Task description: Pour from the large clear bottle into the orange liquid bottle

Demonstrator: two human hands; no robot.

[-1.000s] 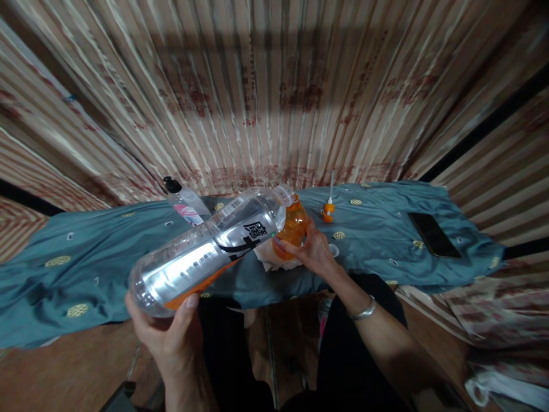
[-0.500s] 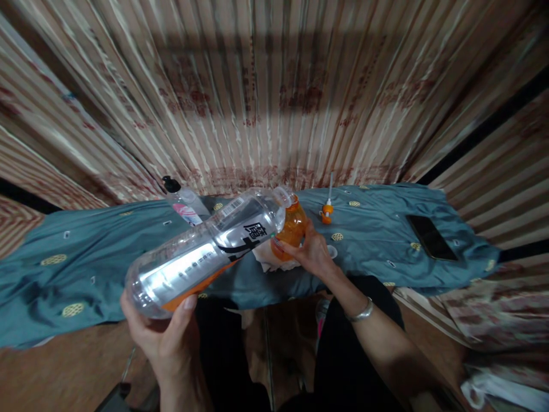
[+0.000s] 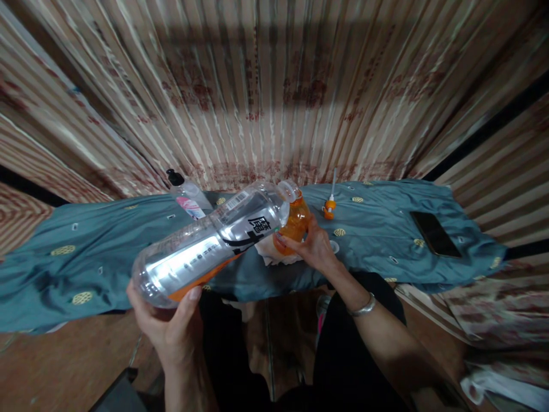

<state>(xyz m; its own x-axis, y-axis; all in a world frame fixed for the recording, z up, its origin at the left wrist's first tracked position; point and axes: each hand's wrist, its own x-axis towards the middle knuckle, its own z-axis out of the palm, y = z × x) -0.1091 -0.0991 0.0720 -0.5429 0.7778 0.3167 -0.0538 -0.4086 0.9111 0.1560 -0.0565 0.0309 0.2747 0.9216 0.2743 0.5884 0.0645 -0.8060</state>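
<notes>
the left hand (image 3: 169, 329) has its fingers round the base of a tilted clear plastic bottle (image 3: 201, 254), its neck at the mouth of an orange bottle (image 3: 299, 220) the right hand (image 3: 317, 247) clasps over teal cloth (image 3: 371, 232).

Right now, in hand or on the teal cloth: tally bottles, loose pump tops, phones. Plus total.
Bottles: 3 (large clear bottle, orange bottle, black-topped bottle)
Loose pump tops: 1 (orange-and-white pump top)
Phones: 1 (dark phone)
Total: 5
</notes>
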